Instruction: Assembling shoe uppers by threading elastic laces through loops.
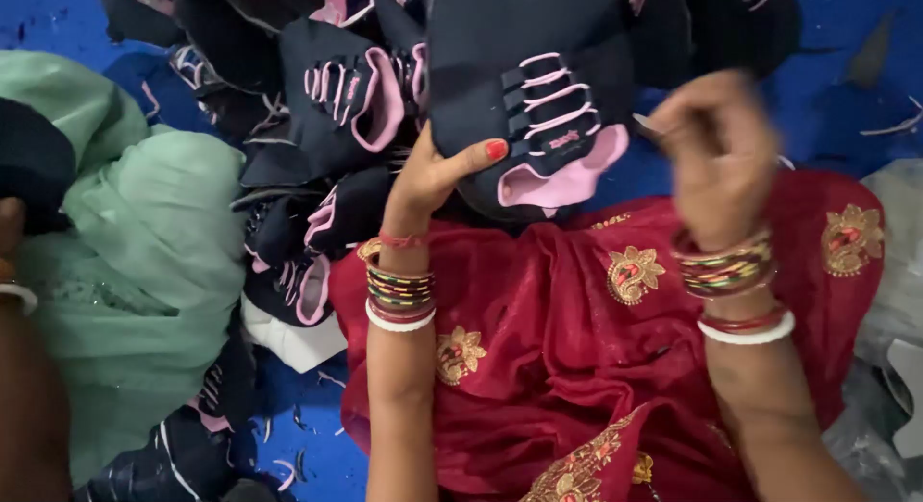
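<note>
- The left hand (433, 170) grips a black shoe upper (538, 98) from below, thumb pressed on its front face beside the pink-edged lace straps, fingers hidden behind it.
- The right hand (716, 151) is raised just right of the upper and blurred; its fingers curl inward, but I cannot tell whether they pinch anything.
- The held upper sits above the lap, over the red embroidered cloth (577, 348), in front of the heap.
- It looks like soft, light stitched fabric with a pink padded collar (567, 180): it should fold and flop rather than hold shape, and is unlikely to slip or break.
- The firmest places to take hold seem to be the padded collar and the reinforced strap panel; the plain black sides would likely sag.
- Behind lies a pile of matching black-and-pink uppers (336, 108) on a blue floor (846, 60).
- A pale green cloth (144, 252) lies at left, beside another person's arm (29, 396).
</note>
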